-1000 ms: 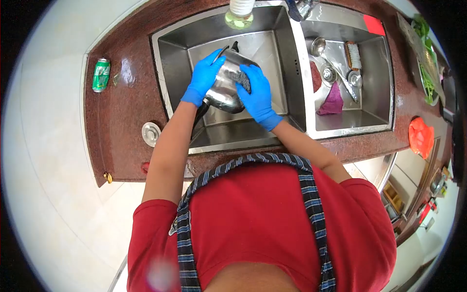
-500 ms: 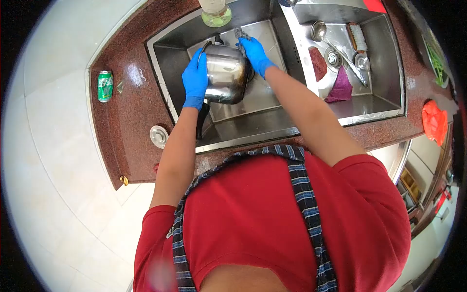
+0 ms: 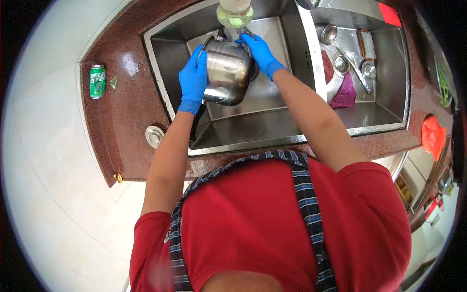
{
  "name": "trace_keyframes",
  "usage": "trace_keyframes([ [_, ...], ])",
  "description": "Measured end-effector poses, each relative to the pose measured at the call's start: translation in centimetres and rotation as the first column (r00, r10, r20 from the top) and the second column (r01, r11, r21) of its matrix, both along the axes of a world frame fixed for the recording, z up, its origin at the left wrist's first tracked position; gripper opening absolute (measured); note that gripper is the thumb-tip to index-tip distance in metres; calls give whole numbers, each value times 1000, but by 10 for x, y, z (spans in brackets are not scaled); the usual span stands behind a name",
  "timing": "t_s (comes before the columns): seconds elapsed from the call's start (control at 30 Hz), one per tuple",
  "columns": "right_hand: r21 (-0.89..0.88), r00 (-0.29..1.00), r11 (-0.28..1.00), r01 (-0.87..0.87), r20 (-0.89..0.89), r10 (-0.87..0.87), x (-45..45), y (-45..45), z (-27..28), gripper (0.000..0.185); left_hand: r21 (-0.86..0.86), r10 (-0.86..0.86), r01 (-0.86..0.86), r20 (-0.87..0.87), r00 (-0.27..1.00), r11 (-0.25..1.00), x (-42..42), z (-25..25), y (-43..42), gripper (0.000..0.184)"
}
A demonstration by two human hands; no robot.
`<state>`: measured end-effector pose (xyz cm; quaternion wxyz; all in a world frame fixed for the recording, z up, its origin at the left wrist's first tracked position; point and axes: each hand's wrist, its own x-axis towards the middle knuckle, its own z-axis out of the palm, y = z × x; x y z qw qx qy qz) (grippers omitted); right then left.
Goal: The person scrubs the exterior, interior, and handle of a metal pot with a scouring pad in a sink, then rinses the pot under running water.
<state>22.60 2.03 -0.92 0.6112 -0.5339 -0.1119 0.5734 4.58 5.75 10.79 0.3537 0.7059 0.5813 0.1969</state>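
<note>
"Left hand (image 3: 193,80) first. Status?"

"Fingers closed on the rim side of a steel pot (image 3: 226,75), upper centre of the frame, held tilted over the left basin (image 3: 272,129). Can't tell if its base touches the bottom."

"OK. Right hand (image 3: 260,53)?"

"Gripping a dark grey scourer (image 3: 244,33) at the pot's upper-right edge, just under that clear-bottomed container (image 3: 234,17) at the top of the frame. V. close to the metal, but can't tell if it's pressing."

"So how far along, approx.?"

"Partway, I'd judge. Pot's in hand, scourer's at it, and it's not set down yet. Outer wall looks mostly shiny, w/ some brownish patches (stain or just reflection, hard to say). Inside's out of sight, so no verdict there. No running water visible either."

"What's left, then?"

"Prob. more of the outside, plus whatever the inside needs; can't confirm either from this angle."

"And the rest? Quick pls."

"Right basin (image 3: 389,63), upper right: ladle (image 3: 329,34), brush (image 3: 367,44), purple cloth (image 3: 344,91), neither hand on them. Small round metal piece (image 3: 154,136) on the counter (image 3: 129,114), left of centre, near the left forearm. Green can (image 3: 97,81), upper left, well apart from both hands. Red bag (image 3: 433,137), far right, ditto."
</note>
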Motion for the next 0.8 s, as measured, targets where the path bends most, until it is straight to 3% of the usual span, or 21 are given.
trace_keyframes([
  [0.03, -1, 985, 1000, -6, -174, 6, 1, 0, -3, 39, 2, 1, -1, -1, 1000, 1000, -1, -2, 1, 35],
  [0.17, -103, 988, 985, 137, -54, -143, -20, -28, 37, 39, 93, -63, 64, -13, 998, 994, 0, -10, 6, 36],
  [0.2, -72, 977, 985, 156, 159, -143, -33, -44, 62, 39, 128, -81, 81, -1, 997, 989, 1, -11, 8, 36],
  [0.23, -40, 921, 985, 165, 363, -140, -45, -58, 79, 40, 45, -92, 91, 17, 996, 995, 2, -11, 10, 36],
  [0.27, -42, 920, 985, 164, 368, -138, -56, -67, 84, 40, 42, -91, 90, 22, 996, 995, 4, -13, 9, 36],
  [0.3, 97, 730, 973, 209, 647, -221, -68, -74, 84, 34, 72, -96, 95, 12, 995, 993, 4, -15, 9, 36],
  [0.33, 240, 457, 949, 204, 834, -309, -77, -77, 77, 29, 99, -101, 101, -4, 995, 990, 4, -16, 10, 36],
  [0.37, 263, 571, 941, 212, 749, -337, -75, -74, 60, 32, 99, -106, 107, -23, 994, 989, 3, -18, 11, 35],
  [0.4, 254, 578, 944, 213, 746, -331, -63, -66, 57, 32, 91, -105, 107, -31, 994, 990, 5, -17, 11, 35],
  [0.43, 113, 812, 955, 275, 505, -293, -46, -54, 59, 33, 100, -90, 94, -44, 995, 991, 6, -15, 10, 35],
  [0.47, -41, 942, 957, 286, 196, -273, -32, -44, 55, 34, 111, -78, 83, -54, 996, 990, 6, -14, 8, 35],
  [0.5, -43, 942, 957, 288, 195, -274, -17, -34, 37, 34, 108, -80, 80, -2, 997, 991, 3, -16, 7, 34],
  [0.57, -57, 991, 998, 14, -133, -22, 6, -12, -1, 31, 120, -82, 86, -38, 996, 989, 5, -16, 7, 35],
  [0.6, -45, 991, 999, 22, -133, -27, 5, -8, -12, 31, 127, -80, 89, -76, 994, 988, 7, -14, 8, 35],
  [0.67, -243, 861, 964, 108, -461, -213, 2, -11, -27, 31, 124, -88, 98, -87, 992, 987, 6, -13, 8, 35],
  [0.7, -244, 857, 962, 120, -463, -224, -2, -16, -21, 31, 110, -93, 104, -99, 991, 989, 5, -12, 9, 36],
  [0.77, -34, 952, 952, 305, -29, -306, -20, -33, 10, 29, 116, -103, 110, -61, 993, 987, 9, -14, 11, 36],
  [0.8, -59, 938, 941, 334, 114, -326, -32, -42, 35, 27, 119, -101, 104, -31, 994, 987, 8, -14, 9, 37],
])
